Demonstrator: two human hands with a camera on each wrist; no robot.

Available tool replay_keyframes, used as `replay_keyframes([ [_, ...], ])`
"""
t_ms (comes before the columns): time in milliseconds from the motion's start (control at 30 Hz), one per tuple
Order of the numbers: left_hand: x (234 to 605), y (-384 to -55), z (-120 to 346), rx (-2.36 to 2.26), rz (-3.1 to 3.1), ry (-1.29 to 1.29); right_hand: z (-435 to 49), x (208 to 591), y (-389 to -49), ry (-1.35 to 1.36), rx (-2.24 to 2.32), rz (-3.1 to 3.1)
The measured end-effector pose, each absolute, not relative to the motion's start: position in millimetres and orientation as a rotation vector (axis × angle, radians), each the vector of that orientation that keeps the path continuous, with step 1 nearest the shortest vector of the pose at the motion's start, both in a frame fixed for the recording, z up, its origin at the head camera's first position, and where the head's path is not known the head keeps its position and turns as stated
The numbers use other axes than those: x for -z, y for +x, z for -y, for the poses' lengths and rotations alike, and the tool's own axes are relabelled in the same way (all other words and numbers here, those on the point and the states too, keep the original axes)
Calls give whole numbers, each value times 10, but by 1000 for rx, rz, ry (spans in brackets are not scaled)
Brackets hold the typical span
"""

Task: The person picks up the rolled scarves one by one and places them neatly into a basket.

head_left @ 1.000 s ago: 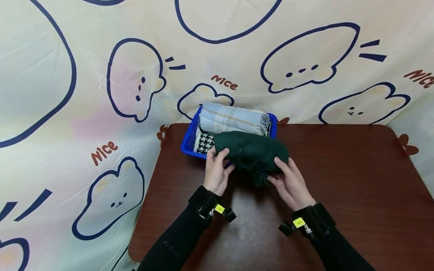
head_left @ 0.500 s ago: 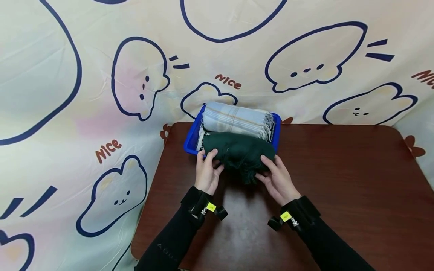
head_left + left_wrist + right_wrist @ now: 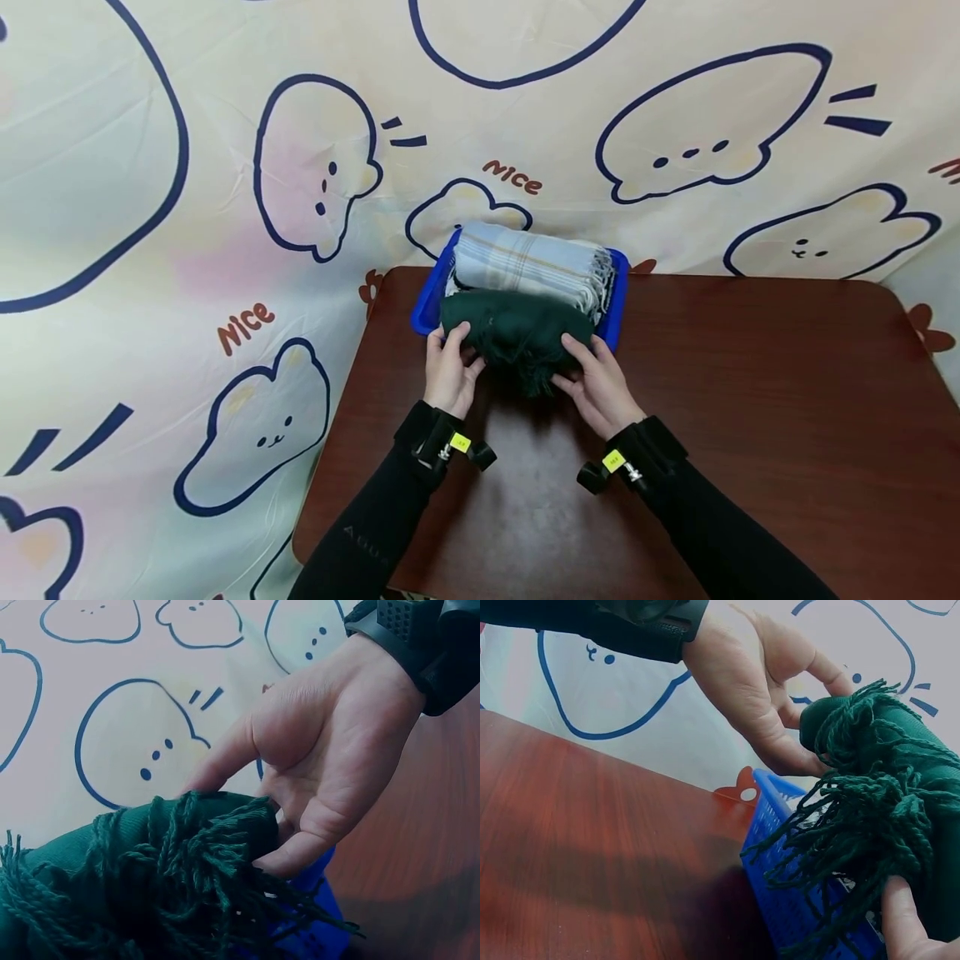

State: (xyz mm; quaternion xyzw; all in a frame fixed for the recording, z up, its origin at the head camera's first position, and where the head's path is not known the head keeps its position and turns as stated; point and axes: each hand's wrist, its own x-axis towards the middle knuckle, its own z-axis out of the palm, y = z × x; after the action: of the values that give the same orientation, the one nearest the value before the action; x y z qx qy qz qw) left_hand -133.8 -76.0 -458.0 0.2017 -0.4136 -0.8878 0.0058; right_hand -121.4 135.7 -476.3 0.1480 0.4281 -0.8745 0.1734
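Note:
A rolled dark green scarf (image 3: 517, 325) with a twisted fringe lies level at the front of a blue basket (image 3: 619, 292). My left hand (image 3: 448, 373) grips the roll's left end, thumb on top and fingers beneath. At the other end my right hand (image 3: 602, 385) holds it the same way. The fringe (image 3: 885, 802) hangs down over the basket's front side in the right wrist view. Behind the green roll, a rolled light blue plaid scarf (image 3: 525, 262) with pale fringe fills the back of the basket. Whether the green roll rests on the basket's contents is hidden.
The basket stands at the back edge of a brown wooden table (image 3: 750, 400). Directly behind hangs a pale cloth backdrop (image 3: 562, 117) with cartoon outlines. More table surface extends to the right and in front of the basket.
Both hands have carried the green scarf leftward, from overhanging the basket's right side to within its width. The black-and-white houndstooth cloth under it is now covered. The view has shifted slightly.

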Motion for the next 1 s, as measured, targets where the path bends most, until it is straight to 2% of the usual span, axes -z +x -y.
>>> replay_keyframes([
  [1000,4660,-1819,888,2743,1407,717,-1292,4734,-1541,508,2380,-1347],
])
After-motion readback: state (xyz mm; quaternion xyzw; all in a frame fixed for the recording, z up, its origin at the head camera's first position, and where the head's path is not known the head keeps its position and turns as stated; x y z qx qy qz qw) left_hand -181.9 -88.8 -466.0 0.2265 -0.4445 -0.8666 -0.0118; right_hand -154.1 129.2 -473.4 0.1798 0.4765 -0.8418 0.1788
